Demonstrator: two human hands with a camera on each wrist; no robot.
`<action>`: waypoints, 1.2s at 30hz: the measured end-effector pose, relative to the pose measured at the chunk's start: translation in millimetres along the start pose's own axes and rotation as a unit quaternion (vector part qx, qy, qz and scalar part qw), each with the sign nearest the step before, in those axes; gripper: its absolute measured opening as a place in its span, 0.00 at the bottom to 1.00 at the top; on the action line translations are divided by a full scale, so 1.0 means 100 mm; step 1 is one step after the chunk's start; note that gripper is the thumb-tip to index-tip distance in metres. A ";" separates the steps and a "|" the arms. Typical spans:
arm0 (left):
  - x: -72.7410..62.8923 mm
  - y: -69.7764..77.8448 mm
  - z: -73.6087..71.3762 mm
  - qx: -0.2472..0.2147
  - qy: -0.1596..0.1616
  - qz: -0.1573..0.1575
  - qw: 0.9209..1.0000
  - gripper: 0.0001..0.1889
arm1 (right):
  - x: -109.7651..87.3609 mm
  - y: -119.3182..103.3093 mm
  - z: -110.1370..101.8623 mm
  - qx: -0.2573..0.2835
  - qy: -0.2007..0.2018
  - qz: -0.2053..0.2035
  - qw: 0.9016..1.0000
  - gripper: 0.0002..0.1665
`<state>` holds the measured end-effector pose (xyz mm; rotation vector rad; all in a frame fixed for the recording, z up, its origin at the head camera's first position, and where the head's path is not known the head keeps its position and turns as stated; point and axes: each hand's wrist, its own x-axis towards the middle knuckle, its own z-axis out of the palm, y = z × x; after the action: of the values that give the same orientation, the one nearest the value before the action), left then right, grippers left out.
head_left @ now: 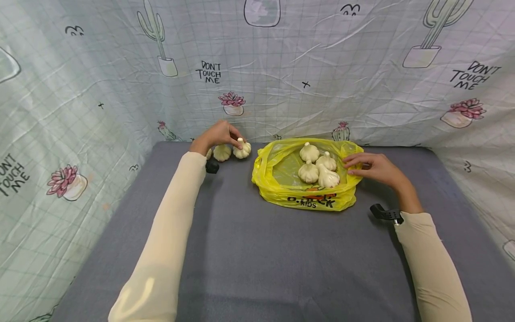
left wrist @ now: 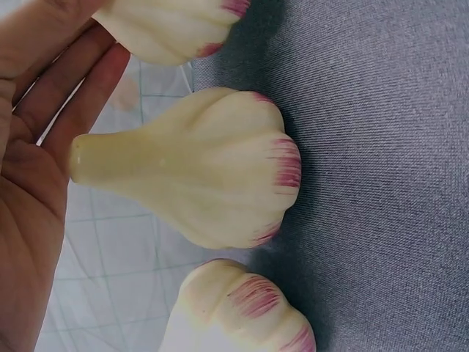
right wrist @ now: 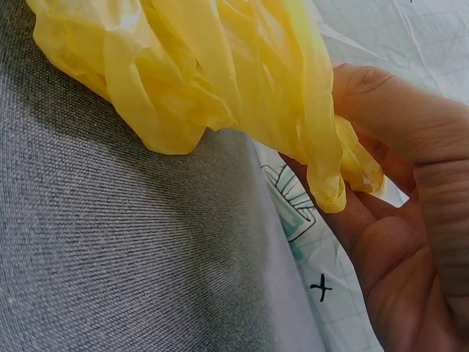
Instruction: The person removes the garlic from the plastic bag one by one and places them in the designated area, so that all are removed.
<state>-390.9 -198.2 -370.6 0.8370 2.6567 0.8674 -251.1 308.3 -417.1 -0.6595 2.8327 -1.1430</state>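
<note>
My left hand point(head_left: 220, 134) pinches a garlic bulb point(head_left: 242, 148) by its stem at the back of the table, left of the bag. Two more garlic bulbs sit beside it; the middle one point(left wrist: 198, 165) shows pink streaks at its base in the left wrist view, and the third point(left wrist: 242, 312) is cut off at the frame's bottom. A yellow plastic bag point(head_left: 265, 179) stands spread with its mouth upward, several garlic bulbs point(head_left: 309, 172) inside. At the bag's right rim, my right hand point(head_left: 376, 167) holds the plastic between thumb and fingers, its folded edge point(right wrist: 326, 169) hanging there.
The table point(head_left: 249, 259) has a grey cloth top. Behind and along the sides hangs a pale curtain point(head_left: 273, 67) printed with cacti and lettering, meeting the table's back edge close behind the bag and the bulbs.
</note>
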 end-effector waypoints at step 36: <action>-0.12 -0.19 0.14 -0.005 0.031 -0.033 0.999 0.12 | 0.01 0.09 0.03 -0.003 -0.006 -0.008 1.000 0.12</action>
<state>-384.1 -211.3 -392.2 0.7272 2.7150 0.9030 -255.0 311.6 -425.1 -0.6886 2.8280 -1.1297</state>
